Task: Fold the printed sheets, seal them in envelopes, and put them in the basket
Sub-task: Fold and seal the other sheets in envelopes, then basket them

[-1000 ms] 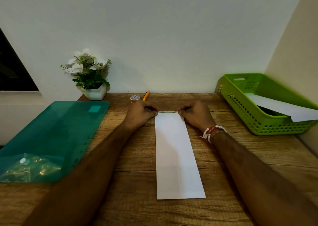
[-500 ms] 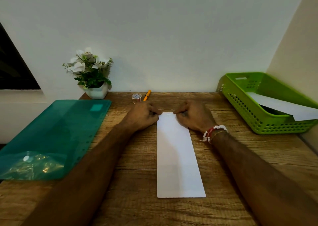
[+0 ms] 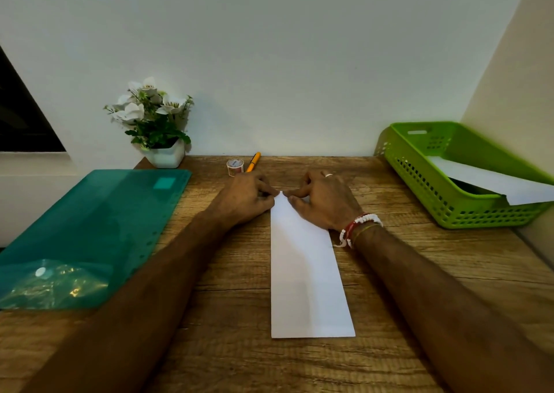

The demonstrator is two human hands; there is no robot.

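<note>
Left hand [image 3: 248, 199] and right hand [image 3: 322, 202]: fingers curled, pinching far end of envelope [image 3: 305, 272]. The rest lies flat on wood table [image 3: 404, 272], running back between forearms. Tape roll [image 3: 235, 167], pen [image 3: 253, 162] just beyond left fingers. Basket [image 3: 419, 183] well right by the wall corner, teal folder [image 3: 105, 219] left.

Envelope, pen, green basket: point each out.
white envelope [image 3: 305, 272], head view, middle of its face.
pen [image 3: 253, 162], head view, orange barrel.
green basket [image 3: 419, 183], head view, perforated near wall.

On the wooden table [image 3: 227, 362] lie white paper [image 3: 305, 272], green basket [image 3: 419, 183], teal folder [image 3: 99, 219], flowerpot [image 3: 166, 156], tape roll [image 3: 234, 167], pen [image 3: 253, 162].
</note>
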